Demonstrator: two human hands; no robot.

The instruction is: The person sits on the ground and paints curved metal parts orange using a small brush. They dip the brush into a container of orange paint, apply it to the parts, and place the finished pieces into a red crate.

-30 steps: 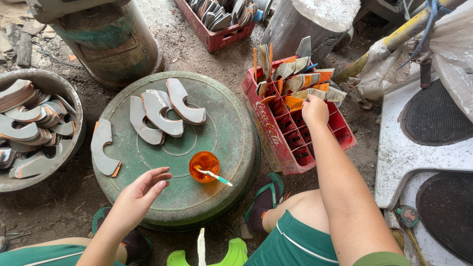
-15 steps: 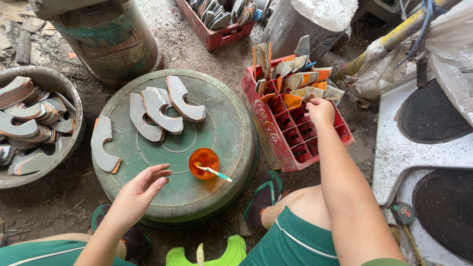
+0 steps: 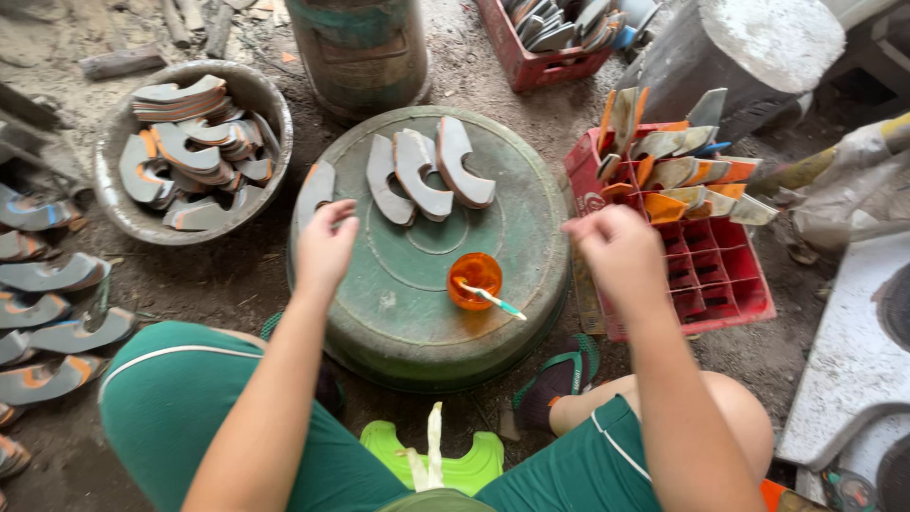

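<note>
My left hand [image 3: 325, 248] reaches over the left rim of a round green lid [image 3: 408, 322], its fingers curled on the lower end of a curved grey sole piece [image 3: 316, 188]. Three more curved grey pieces [image 3: 427, 171] lie side by side at the lid's far side. A small orange cup [image 3: 474, 278] with a brush [image 3: 498, 302] resting in it stands on the lid towards the right. My right hand [image 3: 621, 258] hovers loosely closed between the lid and a red divided crate [image 3: 725, 284]; I see nothing in it. Grey and orange pieces [image 3: 682, 171] stand upright in the crate's far cells.
A metal basin [image 3: 265, 104] of stacked curved pieces sits at left, with more pieces [image 3: 52, 284] lined up on the dirt floor. Behind are a green barrel [image 3: 360, 47], a second red crate [image 3: 550, 43] and a concrete block [image 3: 758, 47]. A white slab [image 3: 853, 351] lies at right.
My left hand moved from the lid's near edge up to the curved piece at its left rim. My right hand drew back out of the red crate towards the lid.
</note>
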